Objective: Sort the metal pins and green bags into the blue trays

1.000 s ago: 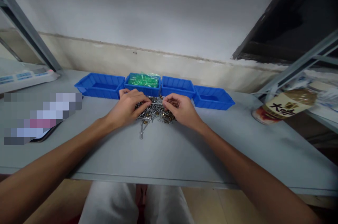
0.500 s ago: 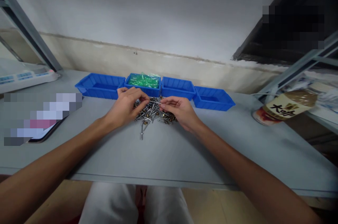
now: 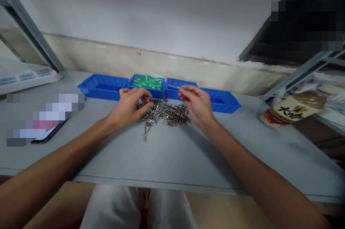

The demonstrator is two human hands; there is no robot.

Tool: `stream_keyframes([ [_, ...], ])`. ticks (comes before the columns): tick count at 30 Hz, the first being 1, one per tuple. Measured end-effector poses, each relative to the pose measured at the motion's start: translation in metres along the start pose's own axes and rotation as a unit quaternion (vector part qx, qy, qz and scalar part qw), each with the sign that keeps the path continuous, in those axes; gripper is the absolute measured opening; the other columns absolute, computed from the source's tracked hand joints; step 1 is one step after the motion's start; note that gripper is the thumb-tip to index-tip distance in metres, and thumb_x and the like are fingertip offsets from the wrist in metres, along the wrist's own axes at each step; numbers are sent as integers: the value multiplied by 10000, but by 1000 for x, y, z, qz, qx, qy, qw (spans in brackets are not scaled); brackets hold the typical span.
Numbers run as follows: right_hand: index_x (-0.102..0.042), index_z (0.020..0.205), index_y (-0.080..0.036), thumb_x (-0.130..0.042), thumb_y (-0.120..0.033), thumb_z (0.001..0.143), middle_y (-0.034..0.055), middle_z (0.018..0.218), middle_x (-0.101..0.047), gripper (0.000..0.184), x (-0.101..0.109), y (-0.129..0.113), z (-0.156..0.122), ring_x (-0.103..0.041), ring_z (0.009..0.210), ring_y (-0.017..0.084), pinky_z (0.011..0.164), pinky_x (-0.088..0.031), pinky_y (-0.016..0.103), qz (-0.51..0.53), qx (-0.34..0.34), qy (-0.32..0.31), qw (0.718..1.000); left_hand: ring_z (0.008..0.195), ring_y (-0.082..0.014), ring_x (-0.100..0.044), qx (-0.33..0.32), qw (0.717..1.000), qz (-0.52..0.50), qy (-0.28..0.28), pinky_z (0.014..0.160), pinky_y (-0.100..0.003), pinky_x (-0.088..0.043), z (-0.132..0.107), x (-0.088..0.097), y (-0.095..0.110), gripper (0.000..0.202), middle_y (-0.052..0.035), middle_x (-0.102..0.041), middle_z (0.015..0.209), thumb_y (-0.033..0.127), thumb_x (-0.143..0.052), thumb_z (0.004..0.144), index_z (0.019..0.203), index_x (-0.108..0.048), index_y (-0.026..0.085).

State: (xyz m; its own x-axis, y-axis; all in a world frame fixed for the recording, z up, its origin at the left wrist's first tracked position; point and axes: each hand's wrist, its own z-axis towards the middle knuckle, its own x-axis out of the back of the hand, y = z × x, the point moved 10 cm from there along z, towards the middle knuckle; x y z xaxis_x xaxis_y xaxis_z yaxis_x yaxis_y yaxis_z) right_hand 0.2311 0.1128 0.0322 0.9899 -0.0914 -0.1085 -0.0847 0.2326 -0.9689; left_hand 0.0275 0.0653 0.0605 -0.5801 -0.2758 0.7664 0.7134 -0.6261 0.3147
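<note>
A thin pale rod [image 3: 174, 86] sticks out leftward from the pinched fingertips of my right hand [image 3: 198, 105], in front of the third blue bin [image 3: 172, 94]. My left hand [image 3: 132, 106] rests at the left side of a heap of small metal pins [image 3: 161, 112], its thumb and index finger apart with nothing visible between them. The heap mixes silvery shafts and brass-coloured ends. One loose metal piece [image 3: 145, 136] lies just in front of it.
Behind the heap, blue bins stand in a row; the second holds green pieces [image 3: 148, 82] in clear plastic. A phone [image 3: 48, 133] and a white power strip [image 3: 29, 79] lie at left. At right stands a labelled bottle [image 3: 292, 110], tilted in view, near a metal frame post [image 3: 299, 71].
My right hand has moved right and away from me with the thin rod, out of the space between both hands. My left hand has let go of the rod and stays at the heap.
</note>
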Motion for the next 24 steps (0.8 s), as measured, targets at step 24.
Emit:
stream_keyframes([
  [24, -744, 742, -208, -578, -97, 682, 23, 708, -695, 208, -20, 0, -9, -600, 648, 161, 660, -454, 322, -494, 148, -204, 832, 906, -217, -575, -24, 997, 33, -67, 866, -417, -290, -2, -16, -2, 145, -33, -656, 960, 288, -522, 871, 885, -652, 224],
])
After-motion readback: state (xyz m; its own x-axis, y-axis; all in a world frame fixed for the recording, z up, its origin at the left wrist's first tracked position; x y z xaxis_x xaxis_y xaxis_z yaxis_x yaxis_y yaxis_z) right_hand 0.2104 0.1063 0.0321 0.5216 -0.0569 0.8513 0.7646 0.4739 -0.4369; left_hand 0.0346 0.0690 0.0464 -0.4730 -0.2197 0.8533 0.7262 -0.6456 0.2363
